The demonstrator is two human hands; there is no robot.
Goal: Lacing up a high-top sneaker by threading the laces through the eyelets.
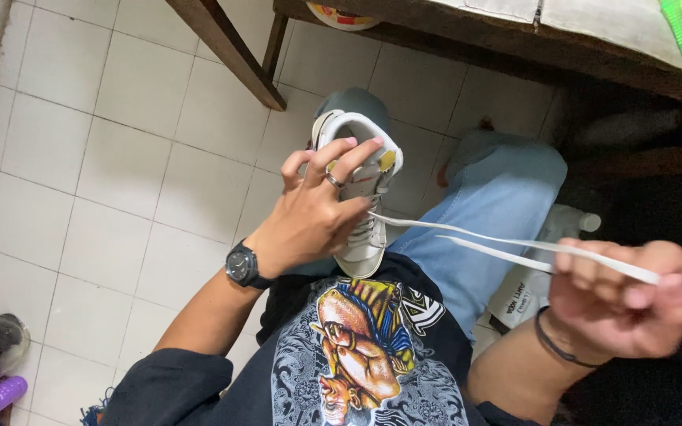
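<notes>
Two lace ends [515, 248] run taut to our right hand [621, 304] at lower right, its grip closed on them; we keep tension even while our left hand [313, 209], fingers clamped, steadies the white sneaker [361, 244] mid-frame.

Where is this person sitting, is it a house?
Probably a room at home. The floor is white tiles, a wooden table stands close by, and the left hand steadies a white sneaker while the right hand pulls its laces.
</notes>
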